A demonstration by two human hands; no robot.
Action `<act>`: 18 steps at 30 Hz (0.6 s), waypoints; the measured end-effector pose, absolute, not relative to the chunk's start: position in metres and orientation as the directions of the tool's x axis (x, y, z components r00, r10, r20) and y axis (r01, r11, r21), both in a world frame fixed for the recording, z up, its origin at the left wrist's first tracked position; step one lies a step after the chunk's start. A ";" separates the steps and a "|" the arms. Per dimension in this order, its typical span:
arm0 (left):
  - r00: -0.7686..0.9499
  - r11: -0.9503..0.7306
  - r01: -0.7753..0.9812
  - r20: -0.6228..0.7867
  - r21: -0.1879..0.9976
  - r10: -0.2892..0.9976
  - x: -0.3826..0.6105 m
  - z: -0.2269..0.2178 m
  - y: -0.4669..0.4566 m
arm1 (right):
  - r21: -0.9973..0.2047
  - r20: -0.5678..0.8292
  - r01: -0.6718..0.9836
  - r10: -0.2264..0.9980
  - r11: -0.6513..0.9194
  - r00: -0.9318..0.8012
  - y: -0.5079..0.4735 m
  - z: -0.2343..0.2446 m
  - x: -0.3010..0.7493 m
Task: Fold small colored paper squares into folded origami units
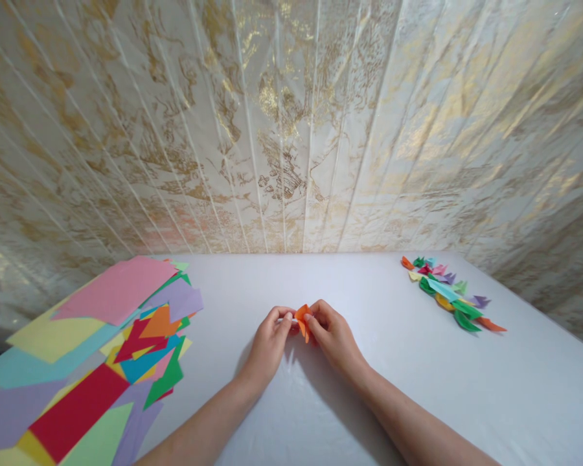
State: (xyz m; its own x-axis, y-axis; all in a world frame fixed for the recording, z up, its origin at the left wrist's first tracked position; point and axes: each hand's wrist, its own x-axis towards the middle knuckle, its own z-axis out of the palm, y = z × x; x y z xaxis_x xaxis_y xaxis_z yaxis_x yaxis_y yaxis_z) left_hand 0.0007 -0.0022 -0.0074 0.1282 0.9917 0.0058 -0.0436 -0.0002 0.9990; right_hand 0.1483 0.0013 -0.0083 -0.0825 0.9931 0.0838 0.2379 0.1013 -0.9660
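A small folded orange paper piece (pixel 303 321) is held up over the middle of the white table (pixel 252 278). My right hand (pixel 334 333) pinches it from the right, thumb on the near side. From the left, my left hand (pixel 271 340) closes its thumb and fingers at the paper's left edge. Pointed flaps of the orange paper stick out above and below the fingertips. The fingers partly hide its full shape.
Coloured paper sheets (pixel 80 411) lie overlapping on the left, with smaller squares (pixel 158 321) at their right. Several folded paper pieces (pixel 442 289) are grouped at the far right. A gold-patterned curtain (pixel 282 129) hangs behind the table.
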 end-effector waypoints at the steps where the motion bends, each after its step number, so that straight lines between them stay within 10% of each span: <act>1: 0.121 -0.001 -0.046 0.007 0.999 0.993 0.000 -0.008 -0.001 | -0.969 0.083 0.225 0.993 0.101 -0.087 0.001 -0.009 0.148; 18: 0.111 -0.006 0.005 0.006 1.000 0.994 0.000 -0.009 -0.001 | -0.966 0.091 0.232 0.990 0.113 -0.104 0.001 -0.011 0.145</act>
